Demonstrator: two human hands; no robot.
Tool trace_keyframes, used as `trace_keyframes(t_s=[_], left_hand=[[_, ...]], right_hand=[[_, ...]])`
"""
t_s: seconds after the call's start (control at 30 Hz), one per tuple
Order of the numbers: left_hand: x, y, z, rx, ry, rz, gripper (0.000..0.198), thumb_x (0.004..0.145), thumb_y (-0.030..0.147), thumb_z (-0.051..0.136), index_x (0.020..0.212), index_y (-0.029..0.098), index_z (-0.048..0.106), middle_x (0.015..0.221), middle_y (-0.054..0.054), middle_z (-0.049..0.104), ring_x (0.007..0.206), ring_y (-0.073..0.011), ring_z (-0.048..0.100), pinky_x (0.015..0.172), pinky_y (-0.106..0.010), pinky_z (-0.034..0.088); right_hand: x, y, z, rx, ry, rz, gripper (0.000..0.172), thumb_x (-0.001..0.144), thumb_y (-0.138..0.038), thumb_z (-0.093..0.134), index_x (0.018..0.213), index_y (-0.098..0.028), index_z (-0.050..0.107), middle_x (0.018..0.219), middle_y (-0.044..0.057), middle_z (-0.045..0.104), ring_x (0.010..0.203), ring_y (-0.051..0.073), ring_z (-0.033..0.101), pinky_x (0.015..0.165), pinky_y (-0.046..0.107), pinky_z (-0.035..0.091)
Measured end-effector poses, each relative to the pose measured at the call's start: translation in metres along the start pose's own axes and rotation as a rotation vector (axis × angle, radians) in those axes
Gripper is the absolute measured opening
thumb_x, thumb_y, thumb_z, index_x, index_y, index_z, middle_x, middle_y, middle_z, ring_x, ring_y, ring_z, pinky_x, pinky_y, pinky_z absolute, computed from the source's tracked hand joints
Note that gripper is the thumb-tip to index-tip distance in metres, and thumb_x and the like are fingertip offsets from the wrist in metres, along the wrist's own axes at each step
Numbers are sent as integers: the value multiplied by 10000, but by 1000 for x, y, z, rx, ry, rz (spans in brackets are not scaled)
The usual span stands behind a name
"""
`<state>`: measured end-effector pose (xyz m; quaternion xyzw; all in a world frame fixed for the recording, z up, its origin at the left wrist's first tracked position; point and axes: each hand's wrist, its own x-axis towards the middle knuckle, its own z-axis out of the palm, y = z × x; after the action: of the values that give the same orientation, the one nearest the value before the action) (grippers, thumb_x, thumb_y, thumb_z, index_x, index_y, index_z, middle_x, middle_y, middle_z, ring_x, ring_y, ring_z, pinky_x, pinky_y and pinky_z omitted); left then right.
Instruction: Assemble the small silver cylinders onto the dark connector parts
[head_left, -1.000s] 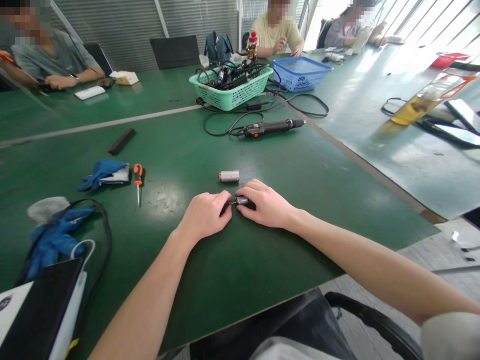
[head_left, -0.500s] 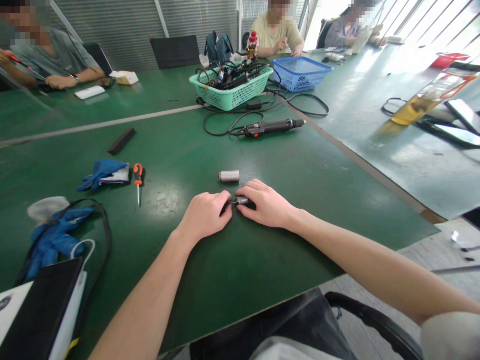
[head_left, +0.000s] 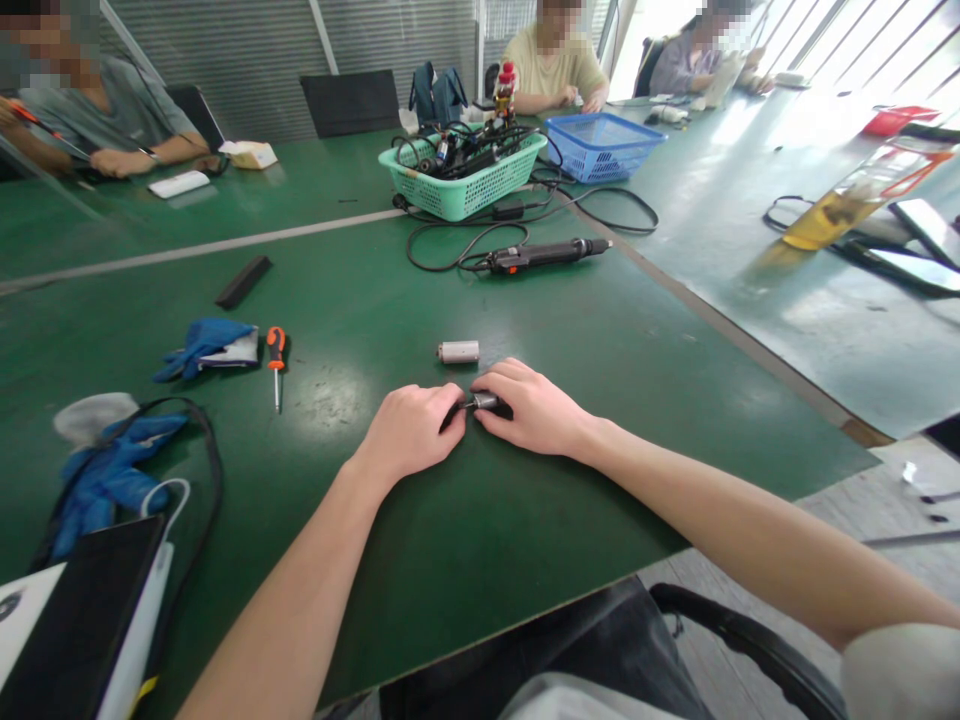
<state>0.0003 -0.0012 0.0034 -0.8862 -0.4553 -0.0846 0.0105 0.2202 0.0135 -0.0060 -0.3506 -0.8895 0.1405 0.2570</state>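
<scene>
At counter (head_left: 600, 330) centre, small dark part (head_left: 486, 403) held between left hand (head_left: 411, 432) and right hand (head_left: 534, 410), both closed on it. Joining or parting judged underway; steady, aligned grip called for.

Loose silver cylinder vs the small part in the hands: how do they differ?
The silver cylinder lies free on the green table, untouched; the small part is pinched between the left hand and right hand. The silver cylinder is pale and fully in view; the small part looks darker, with a metal glint, and is mostly hidden by the hands. Both are small and sit at table level.
</scene>
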Motion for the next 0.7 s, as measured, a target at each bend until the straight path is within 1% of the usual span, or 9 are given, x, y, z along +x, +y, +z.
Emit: trace_keyframes(t_s=[0.13,0.3,0.4,0.5,0.6,0.7], left_hand=[[1,0,0,8,-6,0,228,971,345,445,989,201,621,865,-58,720,730,-218,654,663,-331,432],[1,2,-2,0,-12,-25,246,983,380,443,968,198,608,853,-58,720,714,-206,658,650,-317,427],[2,2,-2,-15,-16,-35,231,975,394,471,970,205,603,849,-49,720,715,-212,660,646,-317,425],[1,2,-3,-32,-24,-40,243,967,426,495,1004,212,603,849,-39,724,725,-216,664,654,-317,425],[0,4,-3,-49,-22,-47,317,965,504,490,1028,216,606,850,-36,725,720,-213,660,649,-310,419],[-2,5,-4,-48,-10,-53,327,977,506,465,1030,218,610,848,-34,724,715,-208,655,646,-306,416]], right_hand=[[0,-1,-1,7,-6,-38,290,923,-240,583,1205,-179,615,1079,115,666,1018,264,589,924,431,508],[-2,-1,-4,-15,-44,-150,302,984,-209,486,1258,-199,611,1134,126,657,1060,262,593,943,448,503],[-3,-1,-7,-90,-91,-204,315,998,-201,457,1260,-215,632,1159,133,641,1044,256,594,921,443,506],[-3,0,-14,-164,-157,-234,318,994,-191,465,1255,-229,643,1199,128,633,1069,258,591,923,435,504],[-5,13,-26,-200,-195,-220,323,990,-181,466,1258,-227,641,1217,118,642,1120,261,588,958,431,501],[-16,44,-47,-239,-177,-118,335,985,-169,458,1260,-217,641,1223,120,656,1136,266,601,972,440,505]])
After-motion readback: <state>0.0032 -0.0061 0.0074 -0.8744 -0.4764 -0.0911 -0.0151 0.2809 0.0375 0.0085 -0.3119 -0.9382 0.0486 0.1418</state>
